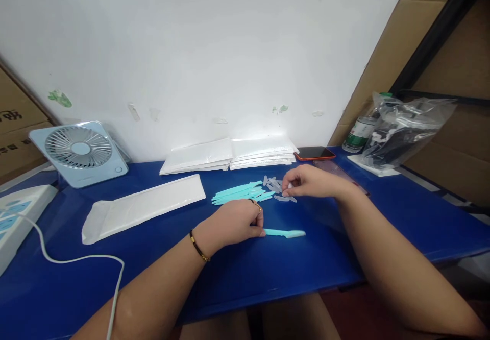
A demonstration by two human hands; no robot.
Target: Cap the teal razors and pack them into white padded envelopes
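Observation:
My left hand [239, 221] is closed around the handle of a turquoise eyebrow razor [285, 233], whose blade end points right over the blue table. Behind that hand lies a loose pile of similar turquoise razors [237, 193]. My right hand [306, 180] has its thumb and fingers pinched together at a scatter of small clear plastic blade caps [273, 184]. A whitish piece, seemingly one of these caps, shows between the fingertips, mostly hidden by them.
A white padded envelope [145, 204] lies at the left, with stacked white envelopes [229, 153] along the wall. A blue fan [80, 148], a power strip [26, 217] and its cable stand left. A phone [316, 153], a bottle [359, 135] and a clear bag [406, 136] are at the right.

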